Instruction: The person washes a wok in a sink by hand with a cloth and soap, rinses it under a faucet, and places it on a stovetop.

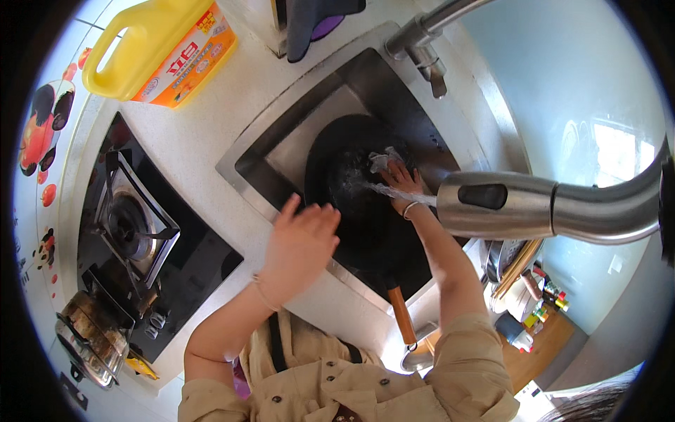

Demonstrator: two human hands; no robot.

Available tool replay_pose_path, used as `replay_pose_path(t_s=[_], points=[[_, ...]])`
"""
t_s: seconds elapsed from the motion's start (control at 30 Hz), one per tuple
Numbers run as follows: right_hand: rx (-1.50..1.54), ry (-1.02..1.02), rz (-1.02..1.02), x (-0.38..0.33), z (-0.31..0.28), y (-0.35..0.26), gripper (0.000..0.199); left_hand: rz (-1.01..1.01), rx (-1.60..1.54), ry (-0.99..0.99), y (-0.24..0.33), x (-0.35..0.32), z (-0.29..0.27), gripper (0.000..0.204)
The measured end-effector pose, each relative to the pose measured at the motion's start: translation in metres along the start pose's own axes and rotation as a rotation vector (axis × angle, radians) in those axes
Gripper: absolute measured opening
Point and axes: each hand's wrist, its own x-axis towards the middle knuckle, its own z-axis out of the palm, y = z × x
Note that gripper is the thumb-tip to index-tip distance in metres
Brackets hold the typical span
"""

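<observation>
A black wok (pixel 358 243) with a wooden handle (pixel 400 314) sits in the steel sink (pixel 281 151), its handle pointing toward me. Inside it my right hand (pixel 402 181) presses a thin whitish cloth (pixel 383 157) against the wok's right side, fingertips on the cloth. Water (pixel 394 191) runs from the faucet head (pixel 499 204) into the wok beside that hand. My left hand (pixel 304 243) hovers over the near-left sink rim, fingers apart and holding nothing. A bracelet circles each wrist.
At the left is a black gas stove (pixel 190 260) with a pot (pixel 95 330) on its near burner. A yellow jug (pixel 172 53) stands at the far left of the counter. A second tap (pixel 425 53) rises behind the sink. Chopsticks (pixel 517 269) and bottles lie at right.
</observation>
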Motion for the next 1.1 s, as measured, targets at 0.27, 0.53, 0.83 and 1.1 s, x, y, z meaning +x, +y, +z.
replay_pose_path(t_s=[0.27, 0.53, 0.83, 1.1], points=[[1.338, -0.517, -0.037, -0.056, -0.078, -0.086, 0.025, -0.168, 0.014, 0.229, -0.035, -0.009, -0.031, 0.032], [0.544, 0.08, 0.226, 0.072, -0.007, -0.055, 0.054, -0.09, 0.0, 0.147, -0.017, 0.001, -0.026, 0.03], [1.194, -0.866, 0.206, -0.069, -0.046, -0.038, 0.009, -0.182, -0.039, 0.188, -0.038, -0.007, -0.023, 0.029], [2.302, -0.445, 0.108, 0.067, -0.089, -0.134, 0.014, -0.187, -0.056, 0.178, -0.04, -0.006, -0.026, 0.03]])
